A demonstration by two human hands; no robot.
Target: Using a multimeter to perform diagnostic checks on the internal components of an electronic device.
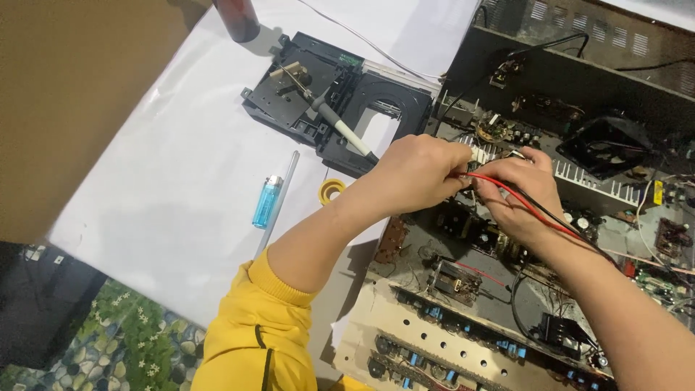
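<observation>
The left hand (420, 174) is clenched, its fingertips pinching the end of a red wire (521, 199) that runs with a black wire (561, 221) across the back of the right wrist. The right hand (525, 192) meets it from the other side, fingers curled and closed on the same pair of wires where the two hands touch. Both grips sit just above the open chassis (507, 289) of an electronic set, over a row of pale cooling fins (594, 185); the exact spot the wire ends reach is hidden behind the fingers. The left forearm comes out of a yellow sleeve (253, 333).

Inside the chassis lie circuit boards, small dark parts and a black fan (608, 145) near the far wall. Along the near edge runs a beige panel with a line of blue parts (441, 318).

To the left, on the white-covered tabletop (181, 195), a black disc-drive frame (326, 101) carries a soldering iron (337, 119) laid across it, its tip end close to the left hand. Nearer the sleeve are a small yellow roll of tape (331, 190), a blue lighter (266, 201) and a thin clear rod (279, 199) beside it. A dark red can (235, 18) stands at the far edge.
</observation>
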